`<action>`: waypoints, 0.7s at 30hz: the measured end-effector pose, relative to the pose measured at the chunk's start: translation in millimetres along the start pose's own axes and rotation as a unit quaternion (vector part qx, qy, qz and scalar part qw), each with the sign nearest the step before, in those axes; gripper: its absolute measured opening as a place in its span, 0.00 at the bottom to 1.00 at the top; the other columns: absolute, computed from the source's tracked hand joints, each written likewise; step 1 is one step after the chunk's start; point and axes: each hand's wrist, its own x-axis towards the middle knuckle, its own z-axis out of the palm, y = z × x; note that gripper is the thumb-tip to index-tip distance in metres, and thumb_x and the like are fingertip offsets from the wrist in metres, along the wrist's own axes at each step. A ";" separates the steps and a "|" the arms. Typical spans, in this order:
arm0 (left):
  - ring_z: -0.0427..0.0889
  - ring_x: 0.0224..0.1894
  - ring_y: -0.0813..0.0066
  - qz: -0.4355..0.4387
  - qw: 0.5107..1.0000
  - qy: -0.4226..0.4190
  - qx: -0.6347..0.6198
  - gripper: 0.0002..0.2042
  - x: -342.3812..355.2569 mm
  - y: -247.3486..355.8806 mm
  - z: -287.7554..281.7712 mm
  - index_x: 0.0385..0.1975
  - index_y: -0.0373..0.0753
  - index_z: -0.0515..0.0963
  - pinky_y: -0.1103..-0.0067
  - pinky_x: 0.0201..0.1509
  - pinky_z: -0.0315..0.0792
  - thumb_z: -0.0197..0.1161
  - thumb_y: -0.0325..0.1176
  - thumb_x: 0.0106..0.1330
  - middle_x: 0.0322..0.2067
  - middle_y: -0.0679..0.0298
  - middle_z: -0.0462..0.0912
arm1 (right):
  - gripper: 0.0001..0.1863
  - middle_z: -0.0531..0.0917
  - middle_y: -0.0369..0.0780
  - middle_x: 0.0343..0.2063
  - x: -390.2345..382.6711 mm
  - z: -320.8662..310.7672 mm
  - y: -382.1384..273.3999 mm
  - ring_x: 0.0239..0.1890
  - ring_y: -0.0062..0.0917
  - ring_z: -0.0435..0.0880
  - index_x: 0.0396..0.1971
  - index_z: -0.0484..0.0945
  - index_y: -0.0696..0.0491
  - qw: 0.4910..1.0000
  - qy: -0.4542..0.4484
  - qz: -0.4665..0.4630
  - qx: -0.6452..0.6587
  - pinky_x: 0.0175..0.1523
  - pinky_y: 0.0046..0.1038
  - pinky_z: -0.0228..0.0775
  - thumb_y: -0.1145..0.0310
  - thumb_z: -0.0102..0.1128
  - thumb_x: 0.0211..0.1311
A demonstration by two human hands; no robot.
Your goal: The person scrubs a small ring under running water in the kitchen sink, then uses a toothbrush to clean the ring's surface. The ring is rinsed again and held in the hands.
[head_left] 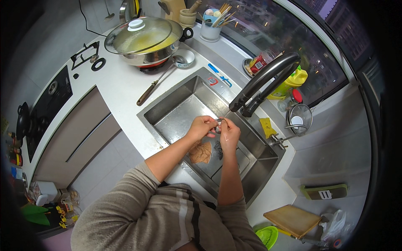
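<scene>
Over the stainless steel sink (171,109), both my hands meet with bent, closed fingertips. My left hand (202,127) and my right hand (230,133) pinch a small silvery thing (218,121) between them. Its exact kind is too small to make out. A crumpled brown cloth (201,153) lies below my left hand, towards the sink's near side. Beside my right wrist, a dark, mesh-like clump (218,149) shows in part. The black faucet (268,77) arches beyond my right hand, with no water visibly running from it.
A lidded steel pot (144,44) stands at the back left. Near it are a small bowl (184,57) and a long-handled utensil (147,93). A yellow cloth (267,128) and a wire strainer (299,119) sit right of the sink; a cutting board (292,220) leans lower right.
</scene>
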 end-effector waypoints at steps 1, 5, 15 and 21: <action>0.77 0.28 0.80 0.007 1.000 0.005 0.022 0.06 0.8 -0.3 0.3 0.29 0.33 0.77 0.81 0.29 0.78 0.58 0.30 0.61 0.25 0.65 0.77 | 0.10 0.78 0.39 0.18 -0.7 0.4 -2.6 0.20 0.19 0.76 0.33 0.80 0.62 1.000 0.000 0.002 0.006 0.27 0.22 0.67 0.74 0.51 0.57; 0.77 0.22 0.81 0.075 0.988 0.019 0.134 0.07 -1.7 2.1 0.8 0.26 0.33 0.77 0.83 0.25 0.75 0.58 0.30 0.61 0.20 0.65 0.77 | 0.10 0.77 0.38 0.16 0.2 0.2 -0.4 0.19 0.17 0.74 0.33 0.80 0.62 1.000 -0.009 0.011 0.021 0.26 0.22 0.66 0.74 0.51 0.57; 0.77 0.22 0.80 0.115 0.974 0.039 0.190 0.08 4.4 -4.3 -2.8 0.23 0.30 0.76 0.81 0.24 0.73 0.57 0.29 0.59 0.19 0.63 0.78 | 0.10 0.76 0.35 0.16 -2.6 3.3 4.7 0.19 0.15 0.72 0.33 0.80 0.62 0.999 -0.002 0.014 0.036 0.26 0.20 0.64 0.73 0.51 0.58; 0.78 0.23 0.80 0.083 0.984 0.018 0.154 0.07 -2.6 6.1 -0.4 0.24 0.31 0.77 0.81 0.25 0.75 0.57 0.28 0.58 0.20 0.64 0.78 | 0.10 0.77 0.34 0.17 -2.0 2.6 2.5 0.19 0.14 0.72 0.33 0.80 0.62 0.997 0.005 0.036 0.067 0.26 0.18 0.64 0.73 0.51 0.58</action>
